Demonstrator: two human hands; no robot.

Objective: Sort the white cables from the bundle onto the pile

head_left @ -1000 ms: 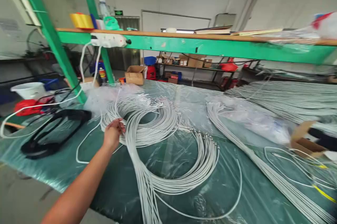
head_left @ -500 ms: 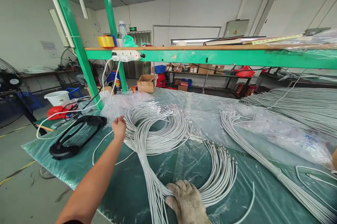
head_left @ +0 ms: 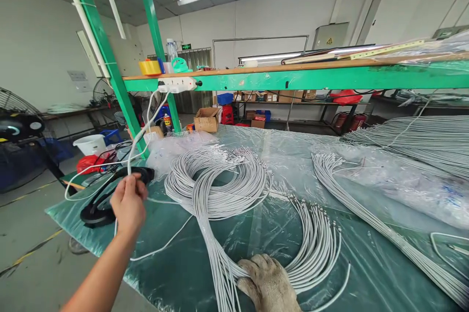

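My bare left hand (head_left: 128,203) is lifted over the left end of the table, pinching a single white cable (head_left: 161,246) that trails back to the big coil of white cables (head_left: 216,180). My right hand (head_left: 269,285), in a worn fabric glove, presses flat on the lower loop of that bundle near the front edge. The coil lies on clear plastic sheeting (head_left: 278,156) over the green table top (head_left: 176,273). A black oval loop (head_left: 106,195) lies just beyond my left hand.
More white cable bundles (head_left: 410,141) run along the right side. A green shelf beam (head_left: 330,77) with a power strip (head_left: 176,84) crosses above the table. Cardboard box (head_left: 207,119), white bucket (head_left: 90,144), a fan (head_left: 16,126) and floor lie to the left.
My left hand left the coil's left rim and pulled one cable out toward the left and nearer. The gloved right hand came in at the bottom and stays pressed on the bundle.
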